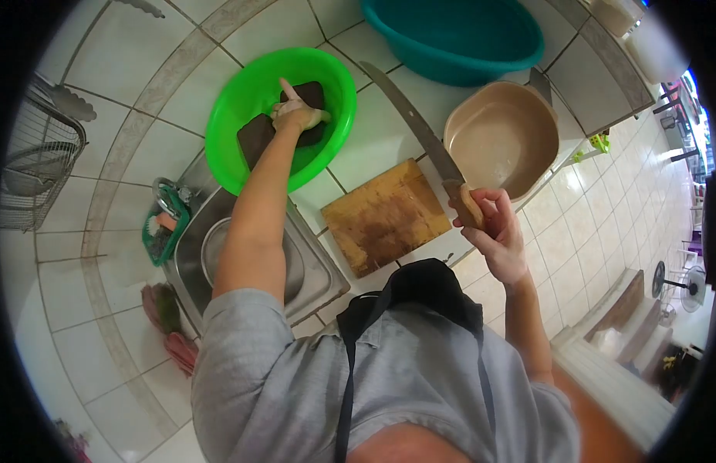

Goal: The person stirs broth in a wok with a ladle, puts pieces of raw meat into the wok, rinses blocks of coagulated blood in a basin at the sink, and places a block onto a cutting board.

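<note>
My left hand (298, 116) reaches into a bright green basin (221, 143), its fingers spread over dark brown blocks (255, 139). It touches one of them; whether it grips it is hard to see. My right hand (493, 231) is closed around the wooden handle of a large knife (420, 127), whose long blade points up and away to the left. Between my hands, a stained wooden cutting board (385, 216) lies on the tiled counter (377, 154), below the knife and touching nothing in my hands.
A beige tub (503, 135) stands right of the blade, with a teal basin (458, 46) behind it. The steel sink (315, 274) is under my left arm. A green caddy (159, 239) sits at the sink's left, and a wire rack (38, 166) at far left.
</note>
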The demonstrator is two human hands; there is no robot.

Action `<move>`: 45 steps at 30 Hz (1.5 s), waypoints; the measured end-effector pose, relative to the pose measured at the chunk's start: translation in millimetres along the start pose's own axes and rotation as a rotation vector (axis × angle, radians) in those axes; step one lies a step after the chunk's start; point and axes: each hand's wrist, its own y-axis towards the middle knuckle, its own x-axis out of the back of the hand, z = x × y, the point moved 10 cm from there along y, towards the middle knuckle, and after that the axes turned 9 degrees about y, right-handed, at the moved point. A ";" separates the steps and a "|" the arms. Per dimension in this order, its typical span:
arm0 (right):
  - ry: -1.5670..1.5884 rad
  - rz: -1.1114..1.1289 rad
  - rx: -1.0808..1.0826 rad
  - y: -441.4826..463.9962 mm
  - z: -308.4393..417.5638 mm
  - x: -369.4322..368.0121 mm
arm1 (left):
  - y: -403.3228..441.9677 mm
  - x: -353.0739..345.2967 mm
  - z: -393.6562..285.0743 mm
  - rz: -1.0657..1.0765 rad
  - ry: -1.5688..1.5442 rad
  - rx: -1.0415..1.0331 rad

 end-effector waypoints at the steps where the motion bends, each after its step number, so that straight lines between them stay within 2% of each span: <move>1: 0.000 -0.008 0.009 0.5 1.9 1.0 | 0.6 0.1 4.8 0.000 0.006 0.066; 5: 0.009 -0.053 -0.037 -1.1 9.5 5.5 | 5.3 3.5 11.5 0.029 -0.092 0.038; 7: 0.039 -0.039 -0.026 -1.1 13.1 8.1 | 6.7 12.6 15.0 -0.002 -0.419 -0.084; 8: 0.060 -0.021 -0.016 -1.4 15.1 7.9 | 6.8 16.6 22.1 0.000 -0.411 -0.086; 10: 0.059 -0.020 -0.020 -1.4 17.6 8.6 | -4.5 -2.0 12.6 0.447 -1.019 -0.141; 11: 0.053 -0.014 -0.023 -1.1 19.1 8.2 | -20.4 2.6 5.4 0.584 -1.223 -0.194; 12: 0.056 -0.014 -0.021 -1.0 21.6 7.7 | -20.8 2.8 14.0 0.582 -1.220 -0.195; 14: 0.076 -0.006 -0.037 -2.1 23.6 6.0 | -28.0 22.6 20.8 0.524 -1.494 -0.302; 15: 0.078 -0.001 -0.039 -2.7 23.9 6.5 | -34.3 22.1 26.6 0.520 -1.494 -0.298; 17: 0.114 0.030 -0.029 -5.4 25.2 6.1 | -89.1 49.7 6.7 0.667 -1.614 -0.479; 21: 0.111 0.038 -0.031 -14.6 22.6 10.2 | -149.4 71.4 -2.4 0.684 -1.622 -0.612; 23: 0.040 -0.058 -0.050 -25.2 19.3 19.1 | -171.9 67.4 -5.4 0.608 -1.442 -0.696; 24: 0.010 -0.068 -0.030 -29.8 19.0 22.7 | -187.3 63.4 -12.9 0.634 -1.445 -0.690; 26: 0.011 -0.071 -0.033 -41.6 18.4 27.4 | -238.1 46.3 -42.0 0.920 -1.436 -0.746; 27: 0.013 -0.079 -0.040 -49.0 16.6 28.6 | -247.7 31.2 -45.1 0.932 -1.436 -0.740; 29: 0.036 -0.136 -0.022 -59.2 15.6 33.9 | -259.4 -5.4 -47.8 1.061 -1.609 -0.602; 30: 0.042 -0.141 -0.022 -63.8 14.0 35.3 | -267.2 -13.6 -54.7 1.065 -1.602 -0.601; 32: 0.047 -0.139 -0.033 -73.3 10.6 38.5 | -292.2 -28.4 -75.4 1.226 -1.576 -0.649; 36: 0.019 -0.159 -0.049 -85.7 3.9 43.7 | -286.0 -77.5 -83.1 1.383 -1.520 -0.593; 39: 0.007 -0.153 -0.036 -90.9 0.1 42.4 | -291.4 -85.6 -82.2 1.452 -1.506 -0.584; 45: 0.005 -0.170 -0.047 -96.3 -7.1 41.0 | -278.5 -101.5 -79.0 1.417 -1.395 -0.676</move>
